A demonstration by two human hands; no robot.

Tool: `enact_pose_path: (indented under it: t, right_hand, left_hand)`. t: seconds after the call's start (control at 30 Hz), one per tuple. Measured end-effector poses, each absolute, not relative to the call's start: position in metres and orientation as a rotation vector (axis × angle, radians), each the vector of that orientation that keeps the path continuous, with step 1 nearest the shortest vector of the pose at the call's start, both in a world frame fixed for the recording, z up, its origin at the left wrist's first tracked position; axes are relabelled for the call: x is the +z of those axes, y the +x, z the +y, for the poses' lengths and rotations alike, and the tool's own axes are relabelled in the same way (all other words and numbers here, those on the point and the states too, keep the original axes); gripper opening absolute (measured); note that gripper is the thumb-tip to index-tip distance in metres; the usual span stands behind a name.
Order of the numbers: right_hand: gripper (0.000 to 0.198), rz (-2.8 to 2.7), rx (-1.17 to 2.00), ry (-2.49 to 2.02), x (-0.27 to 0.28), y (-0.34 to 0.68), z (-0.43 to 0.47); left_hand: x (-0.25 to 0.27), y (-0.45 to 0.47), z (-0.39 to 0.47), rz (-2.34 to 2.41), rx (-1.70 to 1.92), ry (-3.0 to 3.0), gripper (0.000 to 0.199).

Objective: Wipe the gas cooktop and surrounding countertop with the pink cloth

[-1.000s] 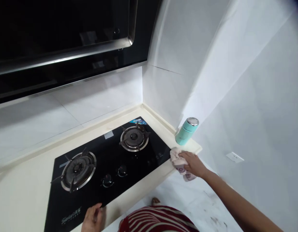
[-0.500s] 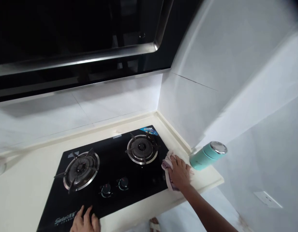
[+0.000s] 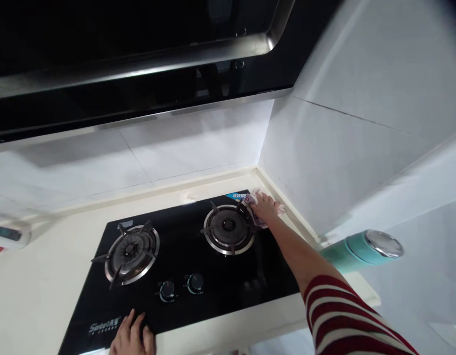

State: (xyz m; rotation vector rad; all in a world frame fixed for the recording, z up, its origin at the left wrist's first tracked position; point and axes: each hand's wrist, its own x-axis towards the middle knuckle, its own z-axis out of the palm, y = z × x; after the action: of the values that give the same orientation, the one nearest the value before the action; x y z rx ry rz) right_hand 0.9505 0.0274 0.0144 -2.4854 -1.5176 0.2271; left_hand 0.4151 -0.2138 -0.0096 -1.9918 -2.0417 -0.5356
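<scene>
My right hand (image 3: 264, 208) presses a pale pink and purple cloth (image 3: 260, 223) onto the far right corner of the black gas stove (image 3: 183, 246), partly over the blue sticker (image 3: 236, 195) there. Beside the cloth is the right burner (image 3: 228, 226) with its pan supports. My left hand (image 3: 132, 337) rests on the stove's front edge near the printed brand name, fingers stretched out, holding nothing. Two control knobs (image 3: 181, 287) sit between the hands, and the left burner (image 3: 131, 252) lies farther back on the left.
A teal flask (image 3: 356, 252) stands on the counter's right side, close to my right forearm. Over the stove hangs a black range hood (image 3: 139, 64). A white object with a dark panel (image 3: 8, 234) lies at the left. Walls bound the back and right.
My right hand has slid the cloth from the stove's front right side back to its far right corner. My left hand stays at the front edge. The view has shifted slightly.
</scene>
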Motion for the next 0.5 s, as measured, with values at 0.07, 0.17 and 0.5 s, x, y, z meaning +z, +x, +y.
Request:
enact_pose_path:
  t: [0.07, 0.17, 0.5]
  right_hand:
    - [0.065, -1.496, 0.203, -2.505, 0.011, 0.945, 0.008]
    - [0.061, -1.476, 0.143, -2.534, 0.005, 0.938, -0.042]
    - [0.054, -1.617, -0.143, -2.514, -0.017, 0.898, -0.195]
  left_hand:
    - [-0.004, 0.419, -0.214, -2.028, -0.530, -1.998, 0.033]
    - [0.001, 0.423, -0.214, -2.021, -0.522, -2.008, 0.032]
    - [0.004, 0.426, -0.214, -1.950, -0.431, -1.992, 0.037]
